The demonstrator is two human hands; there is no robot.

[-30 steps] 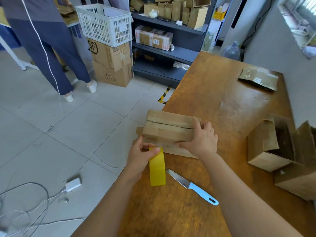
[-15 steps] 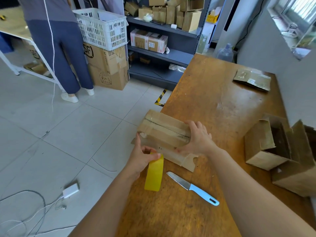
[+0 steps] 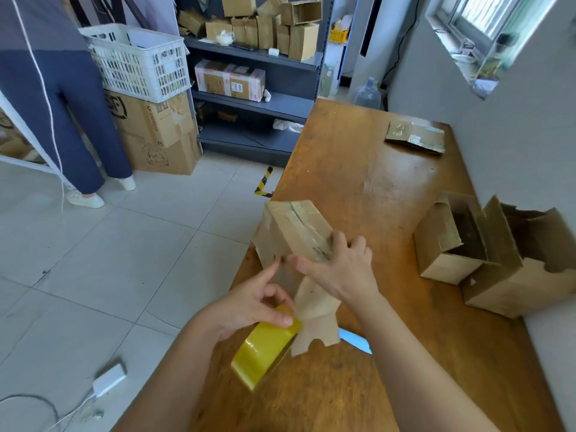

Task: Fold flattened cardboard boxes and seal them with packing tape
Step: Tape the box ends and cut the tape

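Fingers of the left hand (image 3: 249, 304) curl round the yellow tape roll (image 3: 265, 347), index pointing at the box (image 3: 299, 229); the right hand (image 3: 339, 269) clamps the box's near end. Tilted at the surface's (image 3: 374, 182) near left edge, it may slip off if that grip loosens. Brown, creased cardboard, one flap (image 3: 314, 316) hanging loose.

Two hands are in view, the left hand (image 3: 249, 304) and the right hand (image 3: 339, 269). There is one roll of yellow packing tape (image 3: 265, 347) at 6 o'clock, one folded cardboard box (image 3: 299, 232) at the centre, two open cardboard boxes (image 3: 442, 254) (image 3: 514, 285) at 3 o'clock, one flattened cardboard box (image 3: 416, 136) at 1 o'clock, and one white plastic crate (image 3: 137, 63) at 10 o'clock.
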